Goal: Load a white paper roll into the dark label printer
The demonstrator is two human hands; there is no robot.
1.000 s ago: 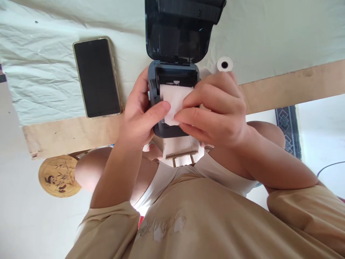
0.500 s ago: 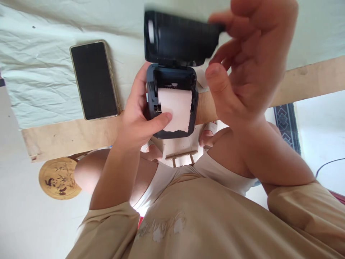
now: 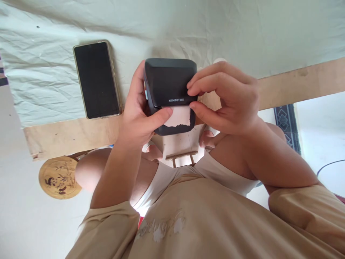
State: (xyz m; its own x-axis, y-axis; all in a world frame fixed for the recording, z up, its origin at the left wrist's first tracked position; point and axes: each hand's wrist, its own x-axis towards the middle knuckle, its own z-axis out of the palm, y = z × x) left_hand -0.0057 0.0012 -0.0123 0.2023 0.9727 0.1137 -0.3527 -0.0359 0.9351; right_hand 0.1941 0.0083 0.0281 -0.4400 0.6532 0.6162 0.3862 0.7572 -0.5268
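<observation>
The dark label printer (image 3: pixel 169 86) is held at the surface (image 3: pixel 67 135) edge with its lid shut. A torn white paper strip (image 3: pixel 179 118) protrudes below the lid. It is clasped by the left hand (image 3: pixel 140 115) and the right hand (image 3: pixel 229 99).

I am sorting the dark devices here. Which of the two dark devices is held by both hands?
The label printer, with torn white paper sticking out, is held between the left hand and the right hand. The phone lies flat and untouched on the cloth.
</observation>
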